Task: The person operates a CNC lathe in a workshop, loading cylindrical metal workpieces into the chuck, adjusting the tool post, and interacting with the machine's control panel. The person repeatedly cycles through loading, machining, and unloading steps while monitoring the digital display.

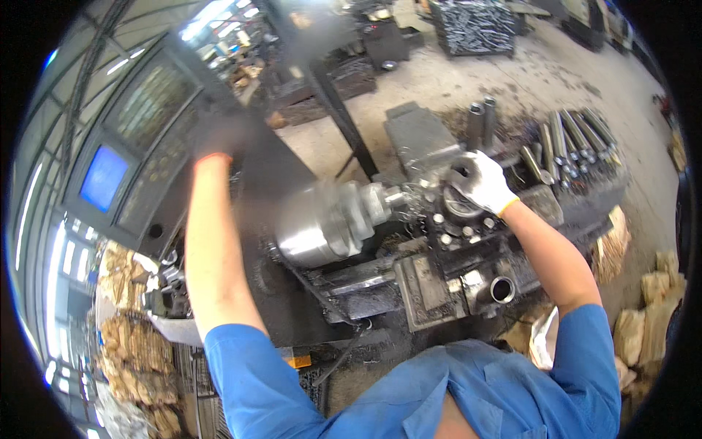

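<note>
My left arm reaches up to the machine's control panel on the left. My left hand is a dark blur there, an orange cuff at its wrist, and its fingers cannot be made out. My right hand, in a white glove, is curled at the top of the lathe's tool turret. A dark round patch shows at its fingers; whether it is a part in the grip or the glove's dark face is unclear. Left of the turret is the shiny chuck, its outline smeared.
Several metal tubes lie on the bench at the right, and two stand upright behind my right hand. A hollow round holder sits nearer me. A blue screen glows at the left. A bin of metal parts stands far back.
</note>
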A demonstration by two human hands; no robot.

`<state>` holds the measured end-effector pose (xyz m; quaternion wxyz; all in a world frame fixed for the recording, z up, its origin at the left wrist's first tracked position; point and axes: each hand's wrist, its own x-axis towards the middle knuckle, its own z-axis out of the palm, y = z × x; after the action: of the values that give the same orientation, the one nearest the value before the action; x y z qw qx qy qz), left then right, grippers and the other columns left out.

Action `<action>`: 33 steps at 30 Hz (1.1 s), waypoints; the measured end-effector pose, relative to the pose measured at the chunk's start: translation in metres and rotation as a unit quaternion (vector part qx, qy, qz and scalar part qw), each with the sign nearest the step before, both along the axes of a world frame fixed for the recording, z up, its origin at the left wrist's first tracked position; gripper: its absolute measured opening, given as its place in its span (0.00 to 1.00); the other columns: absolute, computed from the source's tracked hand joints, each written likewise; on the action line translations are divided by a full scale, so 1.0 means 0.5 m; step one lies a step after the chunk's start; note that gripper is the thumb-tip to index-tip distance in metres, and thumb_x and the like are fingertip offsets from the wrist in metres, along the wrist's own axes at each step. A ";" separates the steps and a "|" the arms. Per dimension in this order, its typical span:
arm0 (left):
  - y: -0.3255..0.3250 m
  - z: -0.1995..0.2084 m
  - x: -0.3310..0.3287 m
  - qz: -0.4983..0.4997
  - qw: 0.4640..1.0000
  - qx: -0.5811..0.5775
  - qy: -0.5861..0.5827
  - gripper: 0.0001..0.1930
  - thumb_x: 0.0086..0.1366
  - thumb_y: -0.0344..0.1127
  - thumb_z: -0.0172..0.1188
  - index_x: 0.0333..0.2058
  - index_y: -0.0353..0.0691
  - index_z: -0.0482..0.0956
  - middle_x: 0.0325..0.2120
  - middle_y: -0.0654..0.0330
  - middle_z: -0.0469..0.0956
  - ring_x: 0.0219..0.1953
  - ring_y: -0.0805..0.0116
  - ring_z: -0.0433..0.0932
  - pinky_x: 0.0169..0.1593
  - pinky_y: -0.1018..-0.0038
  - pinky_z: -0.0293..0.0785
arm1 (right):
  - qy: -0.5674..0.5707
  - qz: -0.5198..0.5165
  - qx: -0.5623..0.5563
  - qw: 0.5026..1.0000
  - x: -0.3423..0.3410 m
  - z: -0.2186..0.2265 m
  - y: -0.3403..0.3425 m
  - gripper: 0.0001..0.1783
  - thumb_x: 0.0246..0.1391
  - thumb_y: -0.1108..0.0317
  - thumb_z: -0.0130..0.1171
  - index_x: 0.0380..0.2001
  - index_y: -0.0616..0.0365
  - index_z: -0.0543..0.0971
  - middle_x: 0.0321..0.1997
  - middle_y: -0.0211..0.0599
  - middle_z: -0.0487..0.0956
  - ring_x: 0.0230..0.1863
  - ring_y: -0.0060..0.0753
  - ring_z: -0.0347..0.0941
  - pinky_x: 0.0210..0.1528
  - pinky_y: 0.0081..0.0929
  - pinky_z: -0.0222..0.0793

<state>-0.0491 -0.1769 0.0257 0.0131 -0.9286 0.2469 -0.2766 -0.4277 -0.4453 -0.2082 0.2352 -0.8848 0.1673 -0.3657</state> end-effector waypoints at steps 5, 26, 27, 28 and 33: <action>-0.016 -0.019 0.020 0.021 1.000 0.005 -0.004 0.29 0.70 0.53 0.57 0.65 0.45 0.80 0.77 0.50 0.63 0.68 0.41 0.77 0.68 0.50 0.74 | 0.044 -0.023 -0.020 0.999 -0.014 -0.023 -0.016 0.13 0.56 0.56 0.67 0.35 0.54 0.89 0.34 0.47 0.86 0.41 0.55 0.83 0.46 0.46 0.80; 0.190 -0.115 -0.223 -0.071 0.994 -0.076 -0.028 0.32 0.72 0.54 0.57 0.70 0.46 0.70 0.80 0.52 0.57 0.56 0.33 0.84 0.56 0.45 0.84 | 0.154 0.050 -0.054 0.985 0.044 0.093 0.056 0.21 0.54 0.52 0.74 0.44 0.55 0.86 0.38 0.48 0.89 0.46 0.57 0.86 0.52 0.47 0.81; 0.210 -0.131 -0.233 -0.108 0.990 -0.092 -0.021 0.31 0.73 0.53 0.57 0.68 0.45 0.71 0.79 0.52 0.58 0.56 0.31 0.83 0.57 0.44 0.83 | 0.227 0.078 -0.025 0.971 0.080 0.106 0.060 0.32 0.56 0.43 0.71 0.54 0.57 0.84 0.46 0.53 0.89 0.51 0.57 0.86 0.56 0.45 0.81; 0.219 -0.131 -0.250 -0.092 0.991 -0.097 -0.010 0.29 0.73 0.53 0.58 0.66 0.44 0.72 0.79 0.51 0.59 0.57 0.31 0.83 0.57 0.44 0.83 | 0.326 0.078 -0.036 0.941 0.121 0.101 0.050 0.36 0.56 0.38 0.69 0.54 0.58 0.85 0.49 0.55 0.89 0.52 0.57 0.86 0.56 0.45 0.81; 0.231 -0.104 -0.257 -0.053 0.990 -0.127 -0.019 0.25 0.73 0.52 0.58 0.60 0.41 0.76 0.78 0.50 0.60 0.63 0.33 0.79 0.57 0.40 0.82 | 0.587 0.241 -0.069 0.770 0.294 -0.054 -0.059 0.38 0.48 0.33 0.69 0.44 0.60 0.90 0.48 0.53 0.89 0.44 0.53 0.85 0.50 0.46 0.79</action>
<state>-0.1776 -0.0613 -0.0263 -0.1149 -0.9027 0.2587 -0.3240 -0.2806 -0.4750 -0.2352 0.1103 -0.9525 0.0284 0.2825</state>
